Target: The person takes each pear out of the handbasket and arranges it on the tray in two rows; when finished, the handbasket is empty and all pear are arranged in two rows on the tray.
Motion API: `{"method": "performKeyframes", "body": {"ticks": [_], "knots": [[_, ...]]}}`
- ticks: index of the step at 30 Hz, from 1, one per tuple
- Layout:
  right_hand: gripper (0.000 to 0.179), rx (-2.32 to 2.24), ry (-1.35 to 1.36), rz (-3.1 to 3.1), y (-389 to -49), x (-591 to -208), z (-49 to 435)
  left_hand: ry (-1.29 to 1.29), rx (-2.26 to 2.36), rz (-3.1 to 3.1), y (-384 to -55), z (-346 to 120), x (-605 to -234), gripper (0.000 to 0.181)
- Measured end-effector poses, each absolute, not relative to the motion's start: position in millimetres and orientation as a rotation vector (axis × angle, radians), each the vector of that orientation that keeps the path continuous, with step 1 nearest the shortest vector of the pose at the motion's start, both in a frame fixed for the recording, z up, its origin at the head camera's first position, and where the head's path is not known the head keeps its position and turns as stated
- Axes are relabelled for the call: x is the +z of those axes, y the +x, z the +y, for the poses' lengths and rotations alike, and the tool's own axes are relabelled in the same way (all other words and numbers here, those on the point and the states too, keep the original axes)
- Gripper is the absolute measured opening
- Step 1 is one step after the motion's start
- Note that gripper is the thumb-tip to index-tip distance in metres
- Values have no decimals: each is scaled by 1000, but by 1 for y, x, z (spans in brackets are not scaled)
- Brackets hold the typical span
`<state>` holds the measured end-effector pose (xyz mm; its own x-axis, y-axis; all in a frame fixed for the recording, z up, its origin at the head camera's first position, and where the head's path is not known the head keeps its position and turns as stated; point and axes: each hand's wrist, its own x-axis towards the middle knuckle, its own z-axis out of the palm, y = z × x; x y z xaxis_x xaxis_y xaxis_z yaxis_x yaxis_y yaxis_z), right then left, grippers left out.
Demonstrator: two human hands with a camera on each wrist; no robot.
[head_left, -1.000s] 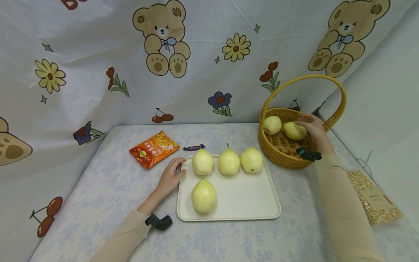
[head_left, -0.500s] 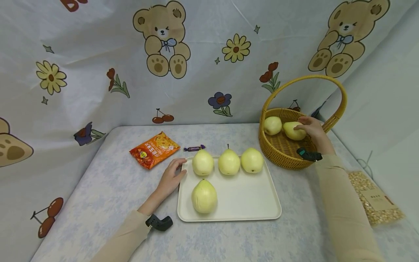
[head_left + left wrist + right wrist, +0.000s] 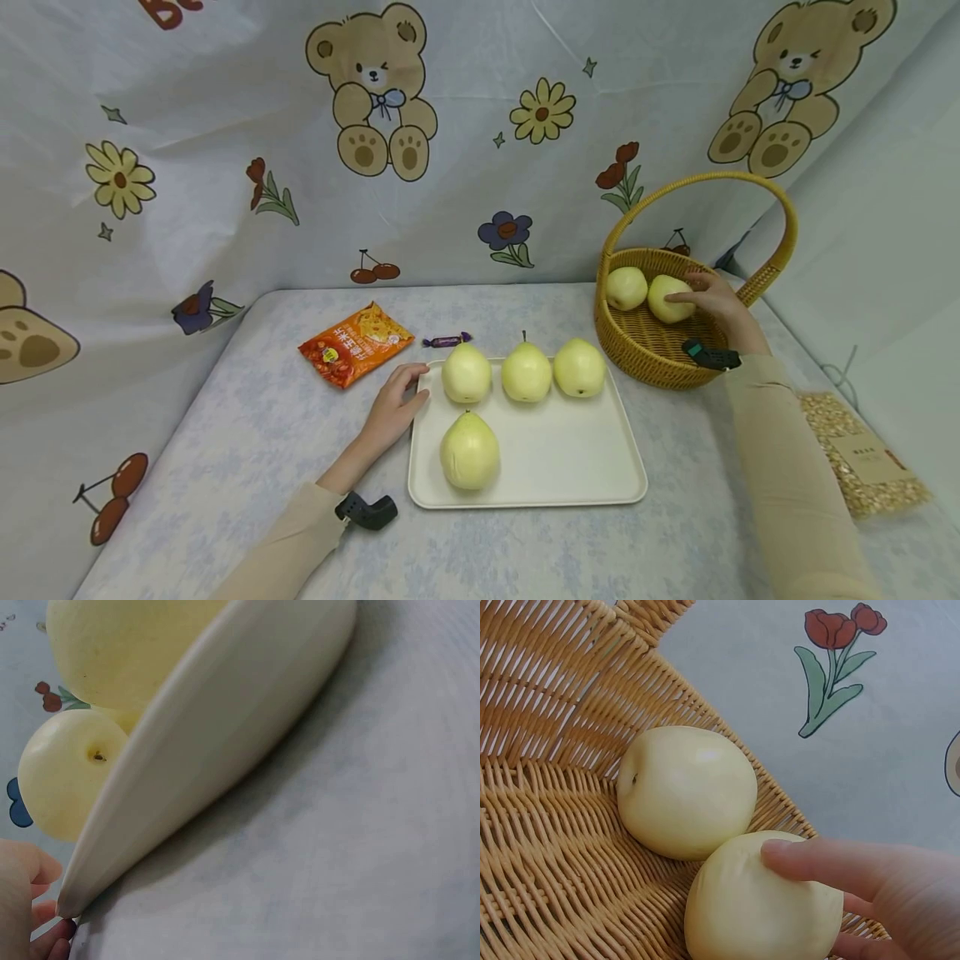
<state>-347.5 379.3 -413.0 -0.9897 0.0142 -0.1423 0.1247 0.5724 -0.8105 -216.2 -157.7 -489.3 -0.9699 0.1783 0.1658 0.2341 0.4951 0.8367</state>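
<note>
My right hand [image 3: 716, 302] reaches into a yellow wicker basket [image 3: 647, 364] and holds a pale yellow pear [image 3: 761, 907], its thumb across the top and other fingers partly hidden behind. That pear lies against a second pear [image 3: 690, 791] at the basket's far side. My left hand [image 3: 392, 408] rests at the left edge of a white rectangular tray [image 3: 562, 467], fingertips touching the rim near its far corner. On the tray, three pears stand along the far side, among them a stemmed one [image 3: 526, 372]. Another pear [image 3: 469, 451] sits nearer, at the left.
Behind the tray lie an orange snack packet [image 3: 356, 343] and a small purple wrapped candy [image 3: 447, 340]. A clear bag of grains [image 3: 862, 454] is right of my right forearm. The basket's tall handle [image 3: 701, 177] arches above it, and a printed cloth backs the table.
My right hand has shifted the pear slightly left inside the basket, up to the other pear, turning it a little. The left hand and tray stay in place.
</note>
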Motion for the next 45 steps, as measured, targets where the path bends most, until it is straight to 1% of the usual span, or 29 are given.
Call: {"method": "performKeyframes", "body": {"ticks": [3,9,16,27,33,39,45], "knots": [[92,-1412,107,2661,-348,-414,380,-353,-1507,-2669,-216,-157,-490,34],[98,-1452,142,2577,-348,-415,384,-354,-1522,-2675,-217,-155,-493,35],[97,-1483,225,2579,-343,-410,386,-344,-1536,-2683,-217,-152,-491,37],[100,-1795,397,2492,-326,-375,374,-354,-1523,-2684,-215,-153,-488,36],[101,-1898,419,2429,-313,-358,360,-343,-1513,-2692,-215,-155,-488,36],[99,-1868,315,2440,-291,-346,339,-342,-1500,-2690,-216,-157,-490,36],[88,-1765,166,2519,-266,-341,313,-343,-1499,-2688,-217,-158,-490,35]]}}
